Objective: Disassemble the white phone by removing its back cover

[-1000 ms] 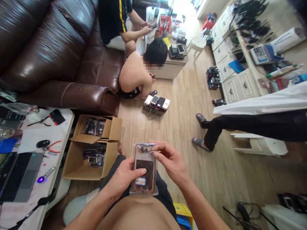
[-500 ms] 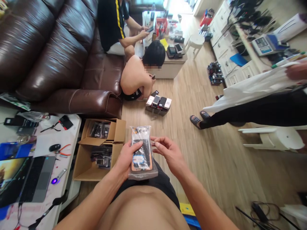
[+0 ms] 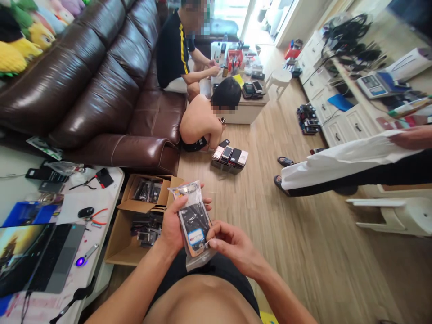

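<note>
My left hand (image 3: 173, 220) grips a phone part in a clear plastic bag (image 3: 195, 220), its thumb on the near side and its fingertips showing past the far edge. Through the plastic I see a dark panel with an orange-gold frame and a blue-edged white label near the lower end. My right hand (image 3: 232, 247) is closed in a pinch against the bag's lower right edge. A tiny pale bit shows at its fingertips; what it is I cannot make out. Below the hands are my dark shorts (image 3: 168, 279).
Left stands a desk with a laptop (image 3: 60, 256), mouse (image 3: 86, 212) and pliers (image 3: 98, 217). Cardboard boxes (image 3: 116, 243) hold bagged parts. Ahead, a person crouches by a box of phones (image 3: 232, 157); another sits on the brown sofa (image 3: 111, 155). A person holding white cloth (image 3: 334, 157) stands right.
The bag has tilted and my left fingers now show beyond its far edge. My right hand has moved down to the bag's lower right edge. The view has shifted a little.
</note>
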`<state>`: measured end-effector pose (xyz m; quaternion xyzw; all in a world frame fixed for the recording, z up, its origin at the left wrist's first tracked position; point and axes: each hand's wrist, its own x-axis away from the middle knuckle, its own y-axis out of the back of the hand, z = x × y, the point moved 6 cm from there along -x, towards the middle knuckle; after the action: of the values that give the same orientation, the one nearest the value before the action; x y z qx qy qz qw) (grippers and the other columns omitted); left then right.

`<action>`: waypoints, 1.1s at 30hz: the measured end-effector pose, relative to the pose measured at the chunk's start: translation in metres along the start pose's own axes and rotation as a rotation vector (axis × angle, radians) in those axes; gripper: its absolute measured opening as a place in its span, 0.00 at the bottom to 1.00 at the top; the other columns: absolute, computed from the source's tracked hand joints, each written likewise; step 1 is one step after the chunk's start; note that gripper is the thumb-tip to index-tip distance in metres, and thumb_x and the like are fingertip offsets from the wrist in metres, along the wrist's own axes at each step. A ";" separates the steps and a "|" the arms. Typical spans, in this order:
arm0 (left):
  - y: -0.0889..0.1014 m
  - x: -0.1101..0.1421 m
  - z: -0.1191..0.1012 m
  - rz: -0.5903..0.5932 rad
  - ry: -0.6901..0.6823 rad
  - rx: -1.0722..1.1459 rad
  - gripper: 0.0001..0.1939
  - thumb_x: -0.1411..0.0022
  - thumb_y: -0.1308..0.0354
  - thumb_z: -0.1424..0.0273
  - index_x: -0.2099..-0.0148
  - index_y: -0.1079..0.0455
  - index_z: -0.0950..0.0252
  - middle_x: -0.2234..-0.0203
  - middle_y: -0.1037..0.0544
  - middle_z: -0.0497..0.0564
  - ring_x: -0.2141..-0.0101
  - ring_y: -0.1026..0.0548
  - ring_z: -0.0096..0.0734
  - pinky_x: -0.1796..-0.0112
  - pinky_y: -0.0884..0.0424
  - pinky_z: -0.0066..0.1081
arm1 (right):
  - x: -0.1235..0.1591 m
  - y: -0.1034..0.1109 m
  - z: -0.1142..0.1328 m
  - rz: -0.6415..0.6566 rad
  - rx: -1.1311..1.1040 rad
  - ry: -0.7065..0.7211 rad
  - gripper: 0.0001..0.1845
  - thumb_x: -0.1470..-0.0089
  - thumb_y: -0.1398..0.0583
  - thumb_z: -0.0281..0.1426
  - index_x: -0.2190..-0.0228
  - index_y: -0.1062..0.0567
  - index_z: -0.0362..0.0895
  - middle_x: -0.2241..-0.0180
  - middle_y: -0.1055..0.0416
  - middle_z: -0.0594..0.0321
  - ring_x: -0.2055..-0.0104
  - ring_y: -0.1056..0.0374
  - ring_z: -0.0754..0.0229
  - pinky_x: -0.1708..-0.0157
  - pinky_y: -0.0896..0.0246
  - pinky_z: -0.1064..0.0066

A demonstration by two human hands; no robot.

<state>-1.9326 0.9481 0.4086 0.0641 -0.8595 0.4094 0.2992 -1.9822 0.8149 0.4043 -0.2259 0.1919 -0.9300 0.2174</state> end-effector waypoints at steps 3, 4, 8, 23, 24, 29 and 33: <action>0.000 -0.011 -0.015 0.006 -0.072 0.071 0.24 0.33 0.41 0.62 0.36 0.36 0.55 0.50 0.18 0.58 0.67 0.17 0.39 0.65 0.19 0.41 | 0.000 0.009 0.004 -0.127 -0.022 -0.003 0.16 0.45 0.29 0.43 0.67 0.21 0.44 0.59 0.24 0.61 0.58 0.31 0.59 0.56 0.37 0.69; 0.002 -0.014 -0.019 -0.007 -0.081 0.086 0.21 0.30 0.44 0.60 0.37 0.34 0.56 0.52 0.18 0.57 0.68 0.18 0.38 0.66 0.19 0.40 | 0.000 0.014 0.006 -0.206 -0.024 0.009 0.16 0.46 0.28 0.44 0.67 0.21 0.44 0.56 0.23 0.59 0.55 0.30 0.58 0.54 0.36 0.67; 0.015 -0.022 -0.032 -0.083 -0.132 0.150 0.20 0.26 0.52 0.54 0.46 0.29 0.60 0.58 0.18 0.56 0.68 0.18 0.40 0.66 0.19 0.41 | 0.005 0.029 0.001 -0.425 -0.103 -0.021 0.22 0.51 0.26 0.48 0.67 0.21 0.44 0.65 0.23 0.61 0.64 0.27 0.60 0.60 0.29 0.66; 0.036 -0.020 -0.044 -0.238 -0.179 0.237 0.23 0.26 0.55 0.51 0.53 0.27 0.61 0.64 0.18 0.56 0.69 0.20 0.42 0.67 0.23 0.43 | -0.005 -0.028 -0.015 -0.363 -0.218 -0.077 0.21 0.55 0.24 0.45 0.69 0.20 0.42 0.76 0.27 0.66 0.80 0.33 0.68 0.79 0.35 0.77; 0.037 -0.020 -0.044 -0.233 -0.183 0.234 0.23 0.26 0.55 0.51 0.53 0.27 0.61 0.64 0.18 0.56 0.69 0.20 0.42 0.67 0.23 0.43 | -0.007 -0.030 -0.015 -0.365 -0.224 -0.072 0.21 0.55 0.24 0.45 0.69 0.21 0.42 0.76 0.28 0.67 0.80 0.34 0.69 0.79 0.35 0.77; 0.040 -0.017 -0.043 -0.231 -0.226 0.207 0.21 0.27 0.53 0.51 0.52 0.27 0.60 0.65 0.18 0.54 0.69 0.19 0.42 0.66 0.23 0.42 | -0.010 -0.038 -0.017 -0.352 -0.257 -0.108 0.24 0.55 0.25 0.48 0.70 0.22 0.41 0.78 0.31 0.68 0.81 0.38 0.70 0.81 0.35 0.77; 0.041 -0.014 -0.043 -0.200 -0.249 0.198 0.21 0.28 0.51 0.50 0.49 0.28 0.59 0.62 0.18 0.54 0.68 0.19 0.40 0.64 0.22 0.43 | -0.009 -0.040 -0.022 -0.364 -0.302 -0.168 0.26 0.58 0.23 0.47 0.73 0.24 0.40 0.79 0.33 0.70 0.82 0.41 0.72 0.82 0.38 0.78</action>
<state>-1.9154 1.0050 0.3944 0.2285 -0.8349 0.4490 0.2217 -1.9987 0.8584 0.4013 -0.3633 0.2661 -0.8925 0.0252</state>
